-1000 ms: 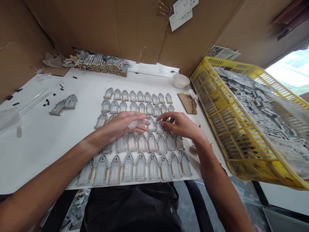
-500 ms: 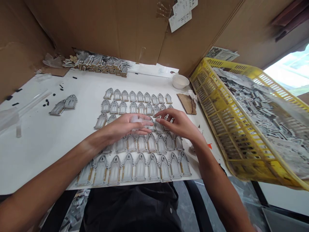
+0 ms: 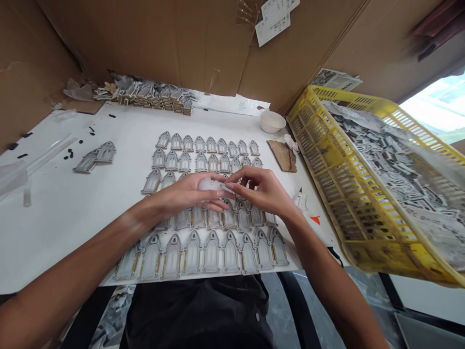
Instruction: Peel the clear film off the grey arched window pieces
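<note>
My left hand is closed around some translucent whitish pieces, which look like thin plastic sheets; their exact shape is partly hidden by the fingers. My right hand meets it from the right, thumb and forefinger pinched at the edge of one translucent piece. Both hands hover over rows of small grey arched window frames laid out on the white table. Many frames show pale panes and brown edges. The hands cover part of the middle rows.
A yellow crate full of grey cut pieces stands on the right. Near it are a white bowl, a cardboard scrap and a small bottle. Stacked frames line the back; two frames lie left.
My right hand has come left and its thumb and forefinger have closed on the edge of a translucent piece. My left hand has shifted only slightly.
</note>
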`<state>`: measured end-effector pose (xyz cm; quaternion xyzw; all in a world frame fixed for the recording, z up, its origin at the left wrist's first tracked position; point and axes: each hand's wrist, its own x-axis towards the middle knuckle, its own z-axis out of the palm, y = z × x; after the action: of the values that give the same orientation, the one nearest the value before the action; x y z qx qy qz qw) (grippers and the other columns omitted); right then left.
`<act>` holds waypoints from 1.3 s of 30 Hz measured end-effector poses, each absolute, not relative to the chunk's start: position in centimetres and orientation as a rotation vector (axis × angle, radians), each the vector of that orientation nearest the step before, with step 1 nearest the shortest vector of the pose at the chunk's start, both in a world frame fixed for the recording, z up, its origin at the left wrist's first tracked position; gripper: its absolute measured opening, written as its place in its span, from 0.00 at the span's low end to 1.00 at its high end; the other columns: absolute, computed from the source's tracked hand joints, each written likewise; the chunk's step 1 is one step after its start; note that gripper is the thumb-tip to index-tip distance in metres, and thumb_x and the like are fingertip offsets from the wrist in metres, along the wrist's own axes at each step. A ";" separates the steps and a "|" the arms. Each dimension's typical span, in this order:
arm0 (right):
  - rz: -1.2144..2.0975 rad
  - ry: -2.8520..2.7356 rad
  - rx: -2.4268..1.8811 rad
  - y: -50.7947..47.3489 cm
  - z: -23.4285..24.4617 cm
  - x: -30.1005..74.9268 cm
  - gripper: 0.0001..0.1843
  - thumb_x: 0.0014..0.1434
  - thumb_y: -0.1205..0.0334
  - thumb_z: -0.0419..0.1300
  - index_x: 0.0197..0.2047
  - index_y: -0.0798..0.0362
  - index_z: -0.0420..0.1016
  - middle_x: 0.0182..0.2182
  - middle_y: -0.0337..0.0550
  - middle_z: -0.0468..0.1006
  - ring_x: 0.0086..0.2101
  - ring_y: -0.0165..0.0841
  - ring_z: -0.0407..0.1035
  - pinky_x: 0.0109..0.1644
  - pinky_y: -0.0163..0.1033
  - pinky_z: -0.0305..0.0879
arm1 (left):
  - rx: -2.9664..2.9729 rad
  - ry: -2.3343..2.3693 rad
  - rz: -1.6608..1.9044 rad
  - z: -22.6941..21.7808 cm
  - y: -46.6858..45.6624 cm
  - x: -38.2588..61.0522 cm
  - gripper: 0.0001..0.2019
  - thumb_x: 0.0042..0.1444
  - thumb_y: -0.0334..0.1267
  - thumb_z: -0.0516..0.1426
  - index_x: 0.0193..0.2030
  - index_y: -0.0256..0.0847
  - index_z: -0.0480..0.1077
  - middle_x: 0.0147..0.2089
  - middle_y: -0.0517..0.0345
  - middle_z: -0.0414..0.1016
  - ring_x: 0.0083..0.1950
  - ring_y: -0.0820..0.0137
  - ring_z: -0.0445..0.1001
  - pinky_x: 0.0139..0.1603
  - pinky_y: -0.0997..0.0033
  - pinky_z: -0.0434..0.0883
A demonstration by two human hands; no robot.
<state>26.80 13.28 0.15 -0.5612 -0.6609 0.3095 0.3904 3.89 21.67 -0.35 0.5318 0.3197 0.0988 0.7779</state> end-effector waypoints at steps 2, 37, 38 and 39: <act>0.774 -1.644 -1.460 13.2 0.5 27.2 0.11 0.68 0.50 0.71 0.41 0.48 0.88 0.38 0.41 0.88 0.30 0.30 0.71 0.34 0.40 0.67 | 1.155 0.703 0.218 -0.2 21.7 3.9 0.27 0.63 0.42 0.73 0.66 0.40 0.75 0.59 0.39 0.89 0.51 0.55 0.91 0.59 0.54 0.84; 0.469 -1.915 -1.953 13.2 0.5 31.2 0.16 0.65 0.67 0.62 0.48 0.47 0.91 0.43 0.41 0.92 0.35 0.37 0.78 0.45 0.44 0.71 | 1.081 0.749 0.325 -0.8 22.3 3.7 0.19 0.68 0.42 0.69 0.61 0.38 0.76 0.57 0.38 0.89 0.50 0.56 0.92 0.56 0.59 0.86; 0.481 -1.915 -1.945 13.2 0.6 31.2 0.16 0.66 0.66 0.62 0.48 0.47 0.91 0.43 0.42 0.92 0.35 0.37 0.78 0.46 0.44 0.71 | 1.081 0.748 0.327 -0.8 22.2 3.7 0.19 0.68 0.42 0.68 0.61 0.38 0.76 0.57 0.38 0.89 0.50 0.56 0.92 0.56 0.59 0.86; 0.490 -1.914 -1.939 13.2 0.7 31.2 0.16 0.66 0.66 0.62 0.48 0.47 0.91 0.44 0.42 0.92 0.36 0.38 0.78 0.47 0.44 0.72 | 1.081 0.747 0.328 -0.8 22.2 3.7 0.19 0.68 0.42 0.68 0.61 0.38 0.76 0.57 0.38 0.89 0.50 0.55 0.92 0.56 0.58 0.86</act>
<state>31.23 13.15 0.75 -0.6882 -0.6795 0.1741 0.1855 3.74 22.22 -0.79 0.5003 0.3457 0.1517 0.7792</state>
